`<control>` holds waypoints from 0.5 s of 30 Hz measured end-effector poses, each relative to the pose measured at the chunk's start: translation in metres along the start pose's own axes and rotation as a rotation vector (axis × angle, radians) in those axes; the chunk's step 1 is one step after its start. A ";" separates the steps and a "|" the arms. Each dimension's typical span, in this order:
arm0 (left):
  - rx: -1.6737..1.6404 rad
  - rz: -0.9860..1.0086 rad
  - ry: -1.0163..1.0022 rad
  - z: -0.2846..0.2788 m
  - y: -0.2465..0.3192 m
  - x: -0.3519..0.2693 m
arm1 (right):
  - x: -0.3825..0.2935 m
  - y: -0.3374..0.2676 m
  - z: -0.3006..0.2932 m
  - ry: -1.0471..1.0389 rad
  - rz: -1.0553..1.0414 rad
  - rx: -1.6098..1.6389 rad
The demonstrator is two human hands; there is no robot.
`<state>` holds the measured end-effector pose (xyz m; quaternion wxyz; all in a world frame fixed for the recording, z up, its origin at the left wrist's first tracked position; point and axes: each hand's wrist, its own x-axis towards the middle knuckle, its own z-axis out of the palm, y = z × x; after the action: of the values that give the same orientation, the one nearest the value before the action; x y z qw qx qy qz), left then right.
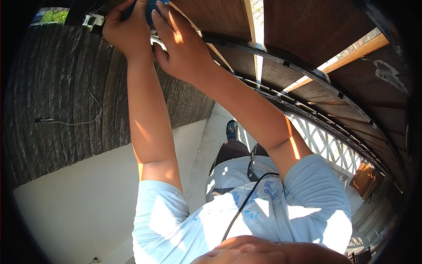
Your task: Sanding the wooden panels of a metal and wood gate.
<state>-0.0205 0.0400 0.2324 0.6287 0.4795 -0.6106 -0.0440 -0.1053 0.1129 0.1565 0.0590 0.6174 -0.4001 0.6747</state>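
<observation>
Both of my hands are raised at the top edge of the view, beside a dark metal frame [227,43] backed by brown panels [217,16]. My left hand [130,31] has its thumb and fingers curled around a blue object [150,11], which is largely hidden and cut off by the picture's edge. Just to the right, my right hand [184,46] has its fingers stretched towards the same blue object, with the thumb held apart. Whether its fingertips touch the object is unclear.
Dark ribbed stone-like cladding [69,92] covers the upper wall at left, with a loose cable [77,123] coming out of it. Below it is a pale plain wall [89,184]. Crossed lattice bars [323,138] stand at right, near a brown wooden item [362,180]. A black cord [247,204] hangs over my shirt.
</observation>
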 end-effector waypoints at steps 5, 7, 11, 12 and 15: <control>-0.054 -0.032 -0.199 -0.010 -0.010 0.019 | 0.025 -0.004 0.040 0.122 0.095 -0.062; -0.112 0.040 -0.245 -0.012 -0.010 0.026 | 0.033 -0.005 0.052 -0.014 0.059 -0.549; -0.347 0.041 -0.362 -0.020 0.005 0.029 | 0.044 -0.002 0.067 0.063 0.231 -0.073; -0.353 0.040 -0.370 -0.023 0.010 0.028 | 0.045 -0.001 0.069 0.067 0.234 -0.082; -0.030 0.260 -0.375 -0.030 0.021 0.022 | 0.045 0.002 0.072 0.054 0.228 -0.194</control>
<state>-0.0023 0.0534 0.2687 0.5117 0.3710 -0.7726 -0.0600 -0.0601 0.0490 0.1894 0.0520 0.5411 -0.5293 0.6514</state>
